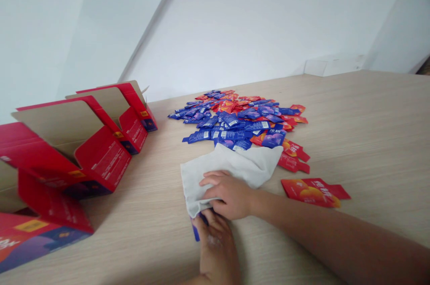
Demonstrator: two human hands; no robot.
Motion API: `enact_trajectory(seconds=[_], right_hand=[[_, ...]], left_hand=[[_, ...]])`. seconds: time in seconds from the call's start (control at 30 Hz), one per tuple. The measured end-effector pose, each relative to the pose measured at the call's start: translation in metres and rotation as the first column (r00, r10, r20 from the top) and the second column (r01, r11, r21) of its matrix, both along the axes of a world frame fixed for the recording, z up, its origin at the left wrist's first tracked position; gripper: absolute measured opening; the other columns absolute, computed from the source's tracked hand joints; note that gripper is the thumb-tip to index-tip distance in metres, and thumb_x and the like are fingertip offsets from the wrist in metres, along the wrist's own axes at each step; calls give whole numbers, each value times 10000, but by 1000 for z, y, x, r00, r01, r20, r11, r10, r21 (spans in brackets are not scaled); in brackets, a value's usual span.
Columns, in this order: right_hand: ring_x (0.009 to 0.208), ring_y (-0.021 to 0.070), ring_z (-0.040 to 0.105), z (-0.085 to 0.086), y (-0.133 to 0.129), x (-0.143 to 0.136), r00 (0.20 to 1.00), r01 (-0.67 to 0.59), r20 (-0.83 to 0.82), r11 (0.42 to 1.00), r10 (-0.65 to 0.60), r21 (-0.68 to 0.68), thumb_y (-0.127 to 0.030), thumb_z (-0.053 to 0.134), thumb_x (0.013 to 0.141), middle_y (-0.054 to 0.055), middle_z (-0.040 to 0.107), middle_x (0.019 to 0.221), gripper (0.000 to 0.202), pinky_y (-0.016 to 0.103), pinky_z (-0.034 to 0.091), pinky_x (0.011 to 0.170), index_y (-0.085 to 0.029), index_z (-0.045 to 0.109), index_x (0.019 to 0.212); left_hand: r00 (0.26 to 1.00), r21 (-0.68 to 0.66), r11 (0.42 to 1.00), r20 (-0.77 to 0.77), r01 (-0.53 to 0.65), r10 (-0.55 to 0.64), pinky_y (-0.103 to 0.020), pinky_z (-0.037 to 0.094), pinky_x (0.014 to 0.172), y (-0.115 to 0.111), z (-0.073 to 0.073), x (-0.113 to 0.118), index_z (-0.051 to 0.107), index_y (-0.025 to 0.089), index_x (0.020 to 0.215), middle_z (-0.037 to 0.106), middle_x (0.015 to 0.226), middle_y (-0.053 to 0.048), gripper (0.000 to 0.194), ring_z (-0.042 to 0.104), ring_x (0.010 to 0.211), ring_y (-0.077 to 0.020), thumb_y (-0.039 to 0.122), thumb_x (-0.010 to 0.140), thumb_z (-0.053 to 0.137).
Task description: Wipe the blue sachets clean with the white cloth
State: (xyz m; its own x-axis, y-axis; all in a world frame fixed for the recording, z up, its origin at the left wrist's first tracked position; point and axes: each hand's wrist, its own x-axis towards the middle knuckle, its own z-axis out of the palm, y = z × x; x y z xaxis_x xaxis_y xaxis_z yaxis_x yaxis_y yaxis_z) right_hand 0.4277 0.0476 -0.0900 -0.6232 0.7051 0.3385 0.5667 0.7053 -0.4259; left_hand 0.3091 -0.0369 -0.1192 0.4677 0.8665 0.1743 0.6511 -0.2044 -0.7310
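A white cloth [231, 164] lies bunched on the table in front of me. My right hand [231, 193] presses down on it, with bent fingers gripping its folds. Just below, my left hand [217, 242] has its fingers curled at the cloth's near corner, over a blue sachet [195, 233]. Only a strip of that sachet shows; the hand and the cloth hide the rest. To the right of my right wrist, a red and orange sachet [312, 192] lies flat by itself.
Behind the cloth spreads a pile of blue and red sachets [235, 123]. Several red cartons with raised flaps [104, 159] stand in a row at the left. A white wall [268, 25] rises behind the wooden table [369, 132]. A pale box-like fixture [334, 65] sits at the back right.
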Motion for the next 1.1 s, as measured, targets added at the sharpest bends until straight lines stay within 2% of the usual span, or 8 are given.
enact_trajectory(seconds=[0.17, 0.27, 0.5, 0.7, 0.8, 0.9, 1.1], right_hand=[[1259, 246, 414, -1, 1, 0, 1000, -11, 2, 1000, 11, 22, -177, 529, 739, 47, 578, 1268, 266, 422, 287, 1045, -224, 715, 922], [1264, 247, 404, -1, 1, 0, 1000, -11, 12, 1000, 11, 23, -184, 532, 741, 41, 579, 1267, 273, 426, 282, 1048, -233, 717, 937], [1285, 267, 377, -3, 1, -1, 992, 116, 52, 993, -116, -7, -212, 510, 791, 61, 551, 1303, 284, 460, 278, 1042, -240, 710, 990], [1281, 261, 386, -4, 1, 1, 1000, 11, 18, 1000, -11, 21, -198, 540, 739, 46, 550, 1304, 273, 434, 280, 1050, -232, 720, 941], [1281, 261, 386, -3, 1, 1, 1000, -22, 10, 999, 21, 36, -197, 545, 728, 49, 557, 1294, 256, 430, 279, 1053, -219, 721, 912], [1273, 256, 393, -3, 0, 0, 1000, 23, 19, 999, -24, 31, -200, 530, 753, 54, 559, 1290, 260, 439, 281, 1049, -222, 718, 932], [1286, 267, 375, -3, 0, -2, 986, 161, 52, 987, -161, -6, -222, 511, 804, 62, 551, 1300, 300, 463, 278, 1043, -239, 695, 1040]], left_hand=[[999, 23, 1000, -37, -10, 11, -494, 421, 959, 0, 2, 2, 642, 34, 1088, 666, 1113, -225, 365, 639, 1015, -307, 81, 788, 441], [1000, 5, 1000, -6, -2, 2, -489, 420, 969, 1, 1, 1, 636, 19, 1092, 670, 1098, -232, 366, 642, 1010, -298, 72, 790, 437], [998, 16, 999, 59, 30, -31, -478, 426, 968, 0, 1, -1, 647, -1, 1063, 674, 1072, -249, 351, 672, 931, -285, 61, 793, 432], [997, -3, 1000, 70, 16, -16, -463, 422, 984, -1, 2, 1, 645, 17, 1077, 672, 1095, -233, 358, 670, 952, -273, 50, 790, 435], [1000, 16, 1000, 10, -8, 8, -468, 412, 996, -1, 2, 2, 639, 27, 1096, 662, 1122, -228, 370, 666, 968, -277, 53, 785, 439], [999, 52, 998, -45, -21, 24, -469, 410, 994, -1, 3, 3, 642, 39, 1098, 670, 1111, -221, 370, 663, 977, -288, 76, 793, 436], [999, 37, 999, -39, 1, 1, -474, 417, 983, -1, 1, 1, 661, 43, 1058, 684, 1082, -207, 352, 672, 940, -281, 82, 797, 428]])
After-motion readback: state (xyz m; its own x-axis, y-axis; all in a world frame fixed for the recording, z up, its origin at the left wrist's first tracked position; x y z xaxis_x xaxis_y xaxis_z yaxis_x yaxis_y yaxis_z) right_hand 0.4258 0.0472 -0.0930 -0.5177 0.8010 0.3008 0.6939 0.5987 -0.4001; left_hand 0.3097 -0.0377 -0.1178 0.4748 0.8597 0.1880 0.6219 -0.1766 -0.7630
